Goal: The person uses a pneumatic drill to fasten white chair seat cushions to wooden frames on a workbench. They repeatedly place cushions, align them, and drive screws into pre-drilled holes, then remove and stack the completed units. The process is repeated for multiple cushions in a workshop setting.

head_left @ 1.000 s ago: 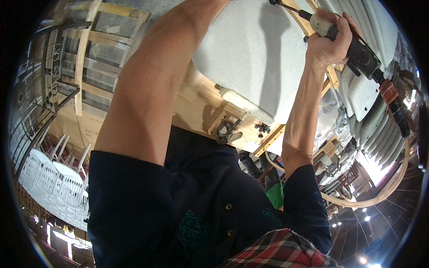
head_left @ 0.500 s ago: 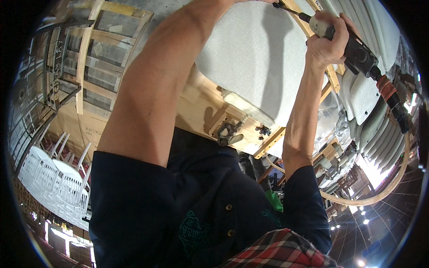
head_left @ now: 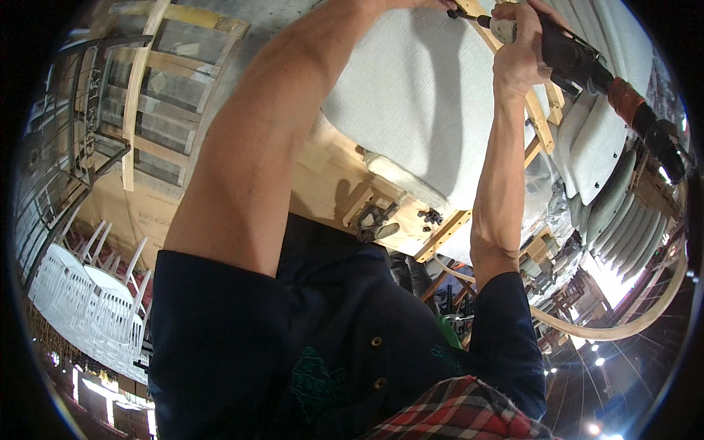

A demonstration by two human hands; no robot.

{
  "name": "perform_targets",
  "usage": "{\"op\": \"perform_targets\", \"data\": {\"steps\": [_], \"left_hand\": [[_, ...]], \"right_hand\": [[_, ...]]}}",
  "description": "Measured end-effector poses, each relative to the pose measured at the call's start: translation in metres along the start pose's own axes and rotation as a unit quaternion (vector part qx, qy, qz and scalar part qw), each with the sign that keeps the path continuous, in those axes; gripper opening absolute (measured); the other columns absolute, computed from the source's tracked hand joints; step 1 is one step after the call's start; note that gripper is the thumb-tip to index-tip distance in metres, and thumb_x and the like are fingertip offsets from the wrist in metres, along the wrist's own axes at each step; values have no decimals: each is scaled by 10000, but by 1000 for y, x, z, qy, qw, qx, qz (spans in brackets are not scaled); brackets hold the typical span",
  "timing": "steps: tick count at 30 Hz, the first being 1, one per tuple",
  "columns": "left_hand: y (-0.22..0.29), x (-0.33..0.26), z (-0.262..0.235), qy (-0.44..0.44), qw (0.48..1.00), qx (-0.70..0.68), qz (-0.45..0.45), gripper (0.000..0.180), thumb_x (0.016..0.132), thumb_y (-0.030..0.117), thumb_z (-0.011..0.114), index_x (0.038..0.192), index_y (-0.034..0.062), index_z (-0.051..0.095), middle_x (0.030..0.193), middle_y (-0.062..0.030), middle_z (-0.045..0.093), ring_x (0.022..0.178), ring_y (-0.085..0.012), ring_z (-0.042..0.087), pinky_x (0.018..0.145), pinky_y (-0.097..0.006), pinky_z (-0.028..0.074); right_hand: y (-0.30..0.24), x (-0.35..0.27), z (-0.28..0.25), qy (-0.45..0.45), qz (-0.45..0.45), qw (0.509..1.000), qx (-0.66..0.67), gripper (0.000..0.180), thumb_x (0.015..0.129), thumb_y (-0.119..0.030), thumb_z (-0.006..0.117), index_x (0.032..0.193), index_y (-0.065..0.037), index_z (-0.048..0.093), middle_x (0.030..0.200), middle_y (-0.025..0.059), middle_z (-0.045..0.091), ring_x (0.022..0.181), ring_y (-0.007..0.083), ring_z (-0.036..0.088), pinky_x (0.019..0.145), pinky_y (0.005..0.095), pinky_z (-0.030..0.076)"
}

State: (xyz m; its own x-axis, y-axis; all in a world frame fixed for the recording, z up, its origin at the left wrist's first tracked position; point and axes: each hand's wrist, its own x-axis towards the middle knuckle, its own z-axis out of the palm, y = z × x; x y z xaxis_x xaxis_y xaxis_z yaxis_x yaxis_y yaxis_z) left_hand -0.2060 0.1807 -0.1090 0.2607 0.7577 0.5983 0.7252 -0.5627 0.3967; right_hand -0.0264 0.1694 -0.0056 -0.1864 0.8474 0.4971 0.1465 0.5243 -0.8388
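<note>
My right hand (head_left: 521, 57) is wrapped round a black air screwdriver (head_left: 578, 64) with a pale nose and a reddish-orange wrapped section at its rear. Its slim bit end points up and left toward a wooden rail (head_left: 539, 126). At the top edge, my left hand (head_left: 419, 4) is mostly cut off; its fingers are closed beside the bit tip, and what they hold is hidden. Beneath both arms lies a large pale woven-textured panel (head_left: 400, 95) with rounded corners, against the wooden frame.
Dark small hardware (head_left: 430, 216) and a small wooden block with fittings (head_left: 372, 220) lie on the wooden board (head_left: 323, 172) near my body. Pale curved panels (head_left: 598, 158) are stacked at right, above a looping hose (head_left: 609, 334). White chairs (head_left: 88, 293) and a pallet (head_left: 165, 106) stand left.
My right hand and the screwdriver have shifted slightly left and up, bringing the nose closer to my left fingers. The left arm has barely moved.
</note>
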Motion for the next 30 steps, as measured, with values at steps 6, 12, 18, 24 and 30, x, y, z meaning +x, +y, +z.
{"op": "perform_targets", "data": {"steps": [6,12,18,24,30], "left_hand": [[-11,0,10,3,999,-32,-37,183,735,210,799,880,127,725,964,-59,680,1019,-299,576,894,-449,445],[-5,0,11,20,995,-72,-60,168,739,188,796,840,126,677,923,-66,642,990,-291,565,870,-440,432],[-5,-1,4,-3,995,-64,-76,175,760,193,788,859,116,666,917,-85,614,986,-301,557,878,-433,427],[-5,-1,13,6,991,-52,-122,183,784,199,765,913,95,690,972,-115,636,1053,-317,560,928,-436,430],[-2,2,7,-35,995,-16,-89,196,792,217,758,940,95,712,1016,-87,657,1090,-294,558,958,-427,429]], "right_hand": [[0,10,11,-6,34,998,44,237,957,-76,619,1155,31,544,756,73,637,690,159,616,660,291,502],[14,15,7,-24,11,994,107,242,954,-85,629,1158,13,542,746,90,629,659,166,605,613,294,489],[-7,18,16,3,106,969,225,160,948,-104,624,1068,-5,585,731,91,641,616,161,586,596,285,473],[-1,23,12,-56,-32,998,-3,125,909,-108,616,841,-3,622,681,79,660,617,149,592,603,279,474],[-2,18,16,-15,17,1000,-2,112,916,-108,623,910,4,618,710,77,668,630,149,600,632,296,487]]}}
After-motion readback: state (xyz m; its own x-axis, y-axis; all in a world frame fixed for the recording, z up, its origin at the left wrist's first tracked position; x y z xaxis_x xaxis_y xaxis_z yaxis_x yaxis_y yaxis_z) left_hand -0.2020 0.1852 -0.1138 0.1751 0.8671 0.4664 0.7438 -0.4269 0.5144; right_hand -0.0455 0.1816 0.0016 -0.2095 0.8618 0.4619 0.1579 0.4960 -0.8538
